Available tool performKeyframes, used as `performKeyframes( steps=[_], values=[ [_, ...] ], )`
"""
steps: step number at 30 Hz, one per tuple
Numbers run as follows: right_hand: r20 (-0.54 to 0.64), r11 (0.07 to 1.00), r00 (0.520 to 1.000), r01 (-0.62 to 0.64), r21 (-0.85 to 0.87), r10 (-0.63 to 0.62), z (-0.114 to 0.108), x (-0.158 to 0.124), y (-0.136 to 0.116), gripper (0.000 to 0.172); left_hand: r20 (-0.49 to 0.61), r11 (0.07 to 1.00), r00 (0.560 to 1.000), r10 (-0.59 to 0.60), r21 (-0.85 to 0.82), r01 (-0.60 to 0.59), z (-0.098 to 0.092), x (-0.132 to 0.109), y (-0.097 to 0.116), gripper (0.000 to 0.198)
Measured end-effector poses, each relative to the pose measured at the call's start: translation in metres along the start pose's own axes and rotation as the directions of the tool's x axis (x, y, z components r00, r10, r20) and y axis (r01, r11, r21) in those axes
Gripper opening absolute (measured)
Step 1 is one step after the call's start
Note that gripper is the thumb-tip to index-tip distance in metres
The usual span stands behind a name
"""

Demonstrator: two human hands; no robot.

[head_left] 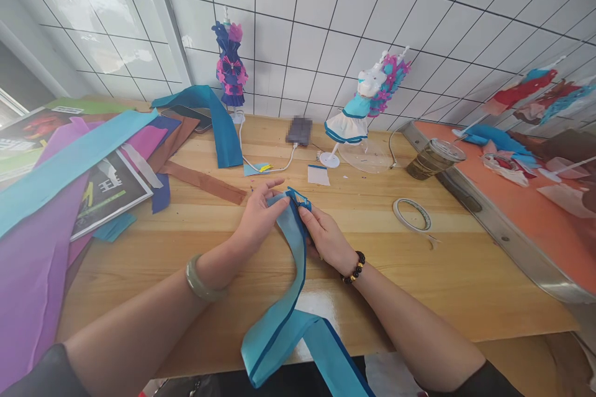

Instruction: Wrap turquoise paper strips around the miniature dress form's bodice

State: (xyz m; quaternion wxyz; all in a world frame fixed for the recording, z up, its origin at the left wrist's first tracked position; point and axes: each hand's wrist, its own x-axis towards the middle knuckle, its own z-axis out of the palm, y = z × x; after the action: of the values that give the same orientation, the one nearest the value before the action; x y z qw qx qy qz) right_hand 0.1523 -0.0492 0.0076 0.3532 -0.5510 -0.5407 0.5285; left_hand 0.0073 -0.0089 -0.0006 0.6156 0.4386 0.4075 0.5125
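Both my hands meet over the middle of the wooden table (419, 285). My left hand (259, 216) pinches the upper end of a long light-blue paper strip (292, 273) with a dark-blue edge. My right hand (325, 237) grips the same strip from the right, fingers closed on its folded top. From my hands the strip runs toward me, loops at the table's front edge and hangs down. I wear a pale green bangle on the left wrist. The right wrist carries a dark bead bracelet.
A tape roll (412, 213) lies to the right. Two dressed paper figures (231, 67) (367, 108) stand at the tiled wall, with a phone (298, 130) on a cable between them. Coloured paper sheets (41, 223) and magazines cover the left. A metal tray (507, 229) and jar (435, 158) sit right.
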Motion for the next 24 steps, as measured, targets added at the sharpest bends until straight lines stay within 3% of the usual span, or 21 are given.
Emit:
performKeyframes(
  steps=[4,15,24],
  values=[
    [-0.002,1.000,1.000,0.011,-0.007,-0.011,0.0004,-0.0010,0.0000,0.037,0.007,0.999,0.999,0.041,0.012,-0.041,0.0000,0.0006,-0.0003,0.047],
    [0.005,1.000,1.000,0.029,0.008,-0.029,0.0010,-0.0015,0.0012,0.038,0.003,1.000,1.000,0.014,-0.025,-0.014,0.0001,0.0003,0.0001,0.052],
    [0.015,0.999,1.000,0.016,0.029,-0.017,0.0004,-0.0012,0.0019,0.039,0.003,0.995,0.995,0.099,-0.018,-0.098,-0.0049,0.0026,-0.0045,0.047]
  ],
)
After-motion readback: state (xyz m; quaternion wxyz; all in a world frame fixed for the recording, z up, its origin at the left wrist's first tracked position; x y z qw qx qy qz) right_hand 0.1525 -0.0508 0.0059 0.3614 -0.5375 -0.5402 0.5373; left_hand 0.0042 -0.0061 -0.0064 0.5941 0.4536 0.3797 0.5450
